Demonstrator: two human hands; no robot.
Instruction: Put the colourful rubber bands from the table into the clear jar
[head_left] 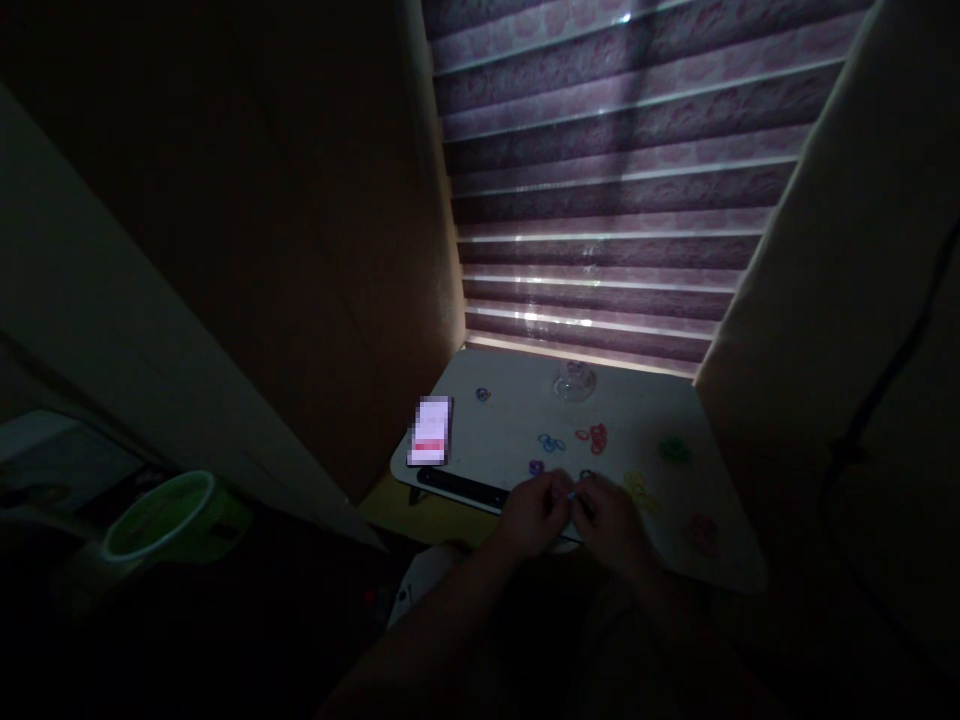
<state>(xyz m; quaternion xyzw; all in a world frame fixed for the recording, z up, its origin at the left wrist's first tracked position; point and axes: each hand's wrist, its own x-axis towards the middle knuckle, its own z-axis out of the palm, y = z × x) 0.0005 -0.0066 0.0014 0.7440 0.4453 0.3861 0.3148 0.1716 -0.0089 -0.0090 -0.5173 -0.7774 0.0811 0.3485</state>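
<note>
My left hand (pixel 534 512) and my right hand (pixel 611 522) meet over the front edge of a small white table (pixel 502 420), fingers closed in a pinch. A small blue thing (pixel 571 495) shows between the fingertips; its kind is too small and dark to tell. Just beyond the left hand lie purple loops (pixel 535 467) that look like small elastic bands. Farther back are blue loops (pixel 551 442) and red loops (pixel 596 437). Yellow loops (pixel 640 490) lie beside my right hand, with green loops (pixel 675 450) and dim reddish loops (pixel 703 532) farther right.
A lit phone (pixel 430 431) lies at the table's left edge, above a dark slot (pixel 461 487). A clear round container (pixel 574 382) and a small dark loop cluster (pixel 483 395) are at the back. Pleated blinds (pixel 600 200) rise behind; a green bucket (pixel 176 520) stands left.
</note>
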